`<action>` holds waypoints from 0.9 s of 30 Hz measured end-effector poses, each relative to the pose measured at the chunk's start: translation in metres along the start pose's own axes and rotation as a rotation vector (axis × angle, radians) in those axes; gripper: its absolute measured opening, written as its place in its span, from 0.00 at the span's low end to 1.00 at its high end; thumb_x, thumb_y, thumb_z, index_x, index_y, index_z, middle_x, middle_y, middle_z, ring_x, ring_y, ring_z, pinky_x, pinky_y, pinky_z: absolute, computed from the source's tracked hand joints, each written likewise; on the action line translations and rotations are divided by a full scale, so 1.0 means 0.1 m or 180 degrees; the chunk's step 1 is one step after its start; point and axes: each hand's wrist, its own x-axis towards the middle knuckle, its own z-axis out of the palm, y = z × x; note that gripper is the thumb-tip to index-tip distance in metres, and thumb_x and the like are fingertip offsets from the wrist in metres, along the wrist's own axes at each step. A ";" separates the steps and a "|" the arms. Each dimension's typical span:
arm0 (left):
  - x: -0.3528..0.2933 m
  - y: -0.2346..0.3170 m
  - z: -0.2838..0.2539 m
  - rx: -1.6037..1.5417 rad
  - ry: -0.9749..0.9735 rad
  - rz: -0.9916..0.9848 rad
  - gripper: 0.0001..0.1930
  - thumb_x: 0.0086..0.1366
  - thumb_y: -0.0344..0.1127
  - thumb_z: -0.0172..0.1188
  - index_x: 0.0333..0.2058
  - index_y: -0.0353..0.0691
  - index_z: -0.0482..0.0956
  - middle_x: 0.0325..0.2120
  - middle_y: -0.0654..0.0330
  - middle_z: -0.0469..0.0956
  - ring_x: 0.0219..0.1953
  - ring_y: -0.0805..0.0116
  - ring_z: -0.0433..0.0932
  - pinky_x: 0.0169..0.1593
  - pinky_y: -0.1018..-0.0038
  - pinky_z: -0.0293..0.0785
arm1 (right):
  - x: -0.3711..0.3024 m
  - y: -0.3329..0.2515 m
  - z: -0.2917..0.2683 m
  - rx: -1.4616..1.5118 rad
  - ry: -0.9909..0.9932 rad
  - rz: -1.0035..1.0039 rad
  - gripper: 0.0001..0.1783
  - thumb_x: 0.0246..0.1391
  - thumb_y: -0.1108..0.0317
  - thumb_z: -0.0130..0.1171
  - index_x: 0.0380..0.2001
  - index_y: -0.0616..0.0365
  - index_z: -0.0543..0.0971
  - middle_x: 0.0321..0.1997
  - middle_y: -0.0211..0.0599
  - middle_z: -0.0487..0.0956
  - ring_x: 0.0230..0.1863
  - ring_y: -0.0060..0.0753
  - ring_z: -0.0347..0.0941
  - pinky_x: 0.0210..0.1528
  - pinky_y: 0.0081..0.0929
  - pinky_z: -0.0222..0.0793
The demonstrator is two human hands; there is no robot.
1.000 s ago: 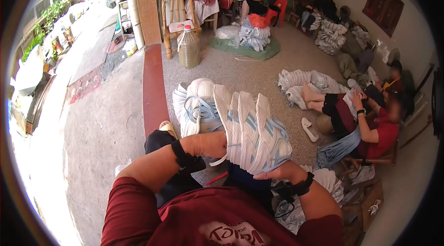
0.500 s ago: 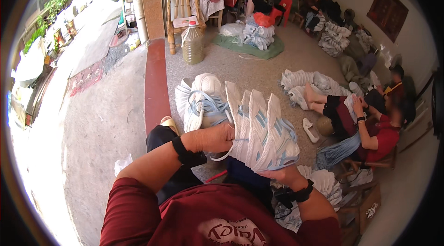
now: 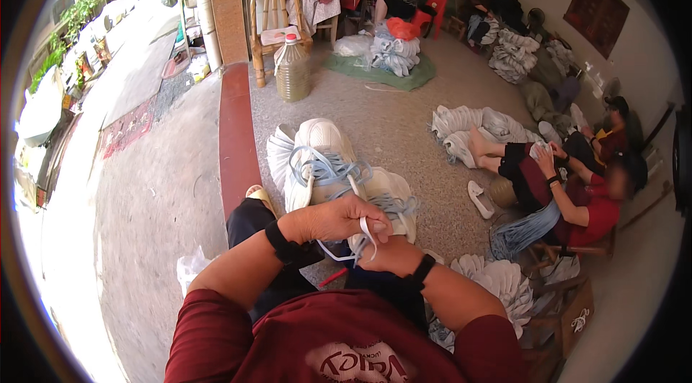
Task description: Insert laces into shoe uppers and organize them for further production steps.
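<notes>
In front of my lap are white shoe uppers (image 3: 322,144) with light-blue laces (image 3: 324,167). A second bunch of white uppers (image 3: 389,185) lies against their right side, close beyond my hands. My left hand (image 3: 335,217) is closed, with a thin white cord (image 3: 367,230) pinched in its fingers. The cord loops down toward my right hand (image 3: 393,255), which is closed just below the left one at the cord's lower part. Its fingertips are partly hidden. Both hands are close together over my knees.
Piled white uppers (image 3: 497,286) lie by my right elbow, more uppers (image 3: 483,127) on the floor ahead right. A seated co-worker (image 3: 587,199) is at the right, near blue laces (image 3: 526,232). A large bottle (image 3: 292,73) stands before a bamboo chair (image 3: 277,15).
The stack of uppers held between my hands now rests against the others in front of me. My right hand has moved left to meet my left hand at the white cord.
</notes>
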 end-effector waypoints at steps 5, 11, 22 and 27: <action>-0.17 0.00 -0.08 0.0425 0.0259 0.0184 0.13 0.65 0.33 0.49 0.45 0.35 0.74 0.29 0.57 0.78 0.31 0.71 0.77 0.44 0.74 0.70 | 0.39 -0.45 -0.42 -0.0195 -0.1435 0.0373 0.25 0.45 0.52 0.59 0.42 0.60 0.73 0.38 0.49 0.76 0.41 0.45 0.74 0.44 0.33 0.68; -0.09 0.09 -0.07 0.0538 0.0111 -0.0008 0.13 0.66 0.35 0.48 0.44 0.34 0.75 0.26 0.58 0.78 0.30 0.71 0.77 0.41 0.75 0.70 | 0.00 -0.82 -0.89 -0.0358 -0.1022 -0.0041 0.15 0.51 0.62 0.51 0.33 0.65 0.74 0.30 0.53 0.76 0.37 0.51 0.74 0.41 0.39 0.69; -0.10 0.12 -0.03 0.0564 -0.0164 -0.0217 0.11 0.64 0.33 0.51 0.38 0.32 0.76 0.28 0.58 0.77 0.31 0.73 0.74 0.38 0.75 0.70 | -0.12 -1.08 -2.00 0.2562 0.0590 -0.0038 0.20 0.53 0.60 0.58 0.14 0.60 0.72 0.13 0.22 0.66 0.18 0.12 0.57 0.21 0.16 0.53; -0.12 0.17 0.05 0.0122 -0.0327 -0.0273 0.12 0.63 0.37 0.53 0.35 0.33 0.77 0.29 0.61 0.77 0.33 0.74 0.72 0.38 0.78 0.68 | -0.17 -0.66 -2.17 0.1749 0.1520 -0.0030 0.24 0.51 0.53 0.59 0.12 0.60 0.74 0.10 0.23 0.65 0.15 0.13 0.58 0.19 0.17 0.53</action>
